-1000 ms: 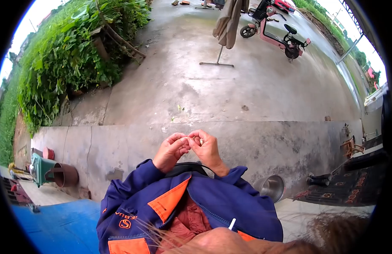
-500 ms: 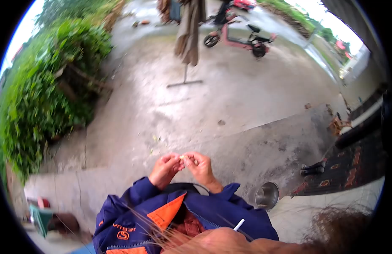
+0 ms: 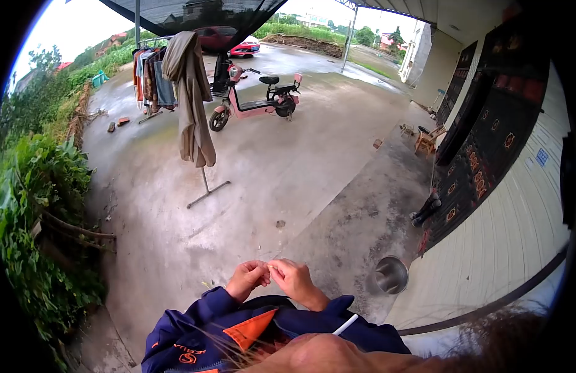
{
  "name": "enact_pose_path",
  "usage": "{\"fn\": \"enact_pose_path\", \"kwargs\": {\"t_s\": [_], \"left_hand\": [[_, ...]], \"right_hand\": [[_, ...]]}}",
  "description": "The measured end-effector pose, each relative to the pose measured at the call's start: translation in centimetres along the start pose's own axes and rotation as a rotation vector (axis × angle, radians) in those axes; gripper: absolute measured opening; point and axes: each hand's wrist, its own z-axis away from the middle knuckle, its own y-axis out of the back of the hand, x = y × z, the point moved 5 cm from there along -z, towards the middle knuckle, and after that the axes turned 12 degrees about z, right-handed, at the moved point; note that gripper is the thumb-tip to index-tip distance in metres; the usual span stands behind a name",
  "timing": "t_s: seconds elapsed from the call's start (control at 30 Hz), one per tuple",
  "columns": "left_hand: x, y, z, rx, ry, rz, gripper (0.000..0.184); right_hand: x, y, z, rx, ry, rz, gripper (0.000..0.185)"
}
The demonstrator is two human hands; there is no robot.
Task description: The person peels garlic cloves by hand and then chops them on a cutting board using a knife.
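My left hand (image 3: 247,280) and my right hand (image 3: 295,283) meet fingertip to fingertip in front of my body. Both are closed in a pinch, with thumbs and forefingers pressed together. What lies between the fingertips is too small to name; a tiny pale bit seems to show there. Around the forearms are the dark blue sleeves of my jacket (image 3: 195,329), which has an orange patch (image 3: 249,331). A white stick (image 3: 346,324), like a cigarette or lollipop stick, juts out near my chin.
A metal bucket (image 3: 390,275) stands on the concrete to the right. Ahead are a coat on a stand (image 3: 192,99), a pink scooter (image 3: 257,105) and a rack of clothes (image 3: 154,78). Bushes (image 3: 39,230) line the left; dark patterned doors (image 3: 487,149) line the right.
The view has tilted up and turned right, showing the clothes rack, car and building wall more fully. The hands stay pinched together; the pale bit between them shows less.
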Motion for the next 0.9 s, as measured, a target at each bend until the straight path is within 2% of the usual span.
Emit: {"fn": "enact_pose_path", "kwargs": {"t_s": [0.23, 0.33, 0.4, 0.47, 0.6, 0.8, 0.9], "left_hand": [[0.4, 3.1, 0.2, 0.006, 0.026, -0.012, 0.015], [1.0, 3.4, 0.7, -0.011, 0.028, -0.001, 0.015], [1.5, 2.8, 1.3, 0.009, 0.035, -0.021, 0.014], [1.9, 2.4, 1.8, 0.037, 0.008, -0.066, 0.015], [2.7, 0.5, 3.0, -0.017, -0.020, 0.024, 0.014], [2.3, -1.1, 4.5, 0.036, -0.044, 0.088, 0.012], [1.4, -0.9, 4.6, 0.042, -0.063, 0.014, 0.011]], "right_hand": [[-2.1, -2.1, -0.2, -0.048, -0.015, 0.059, 0.008], [-2.9, -2.3, -0.4, 0.005, -0.018, 0.039, 0.007], [-1.4, -3.0, 0.2, -0.163, -0.371, -0.255, 0.010], [-0.9, -3.2, 0.2, -0.048, -0.361, -0.476, 0.014], [-0.6, -2.7, 0.3, -0.075, -0.418, -0.650, 0.017], [-1.2, -1.5, 1.1, -0.112, -0.402, -0.618, 0.016], [-1.3, -1.4, 1.5, -0.129, -0.394, -0.606, 0.014]]}}
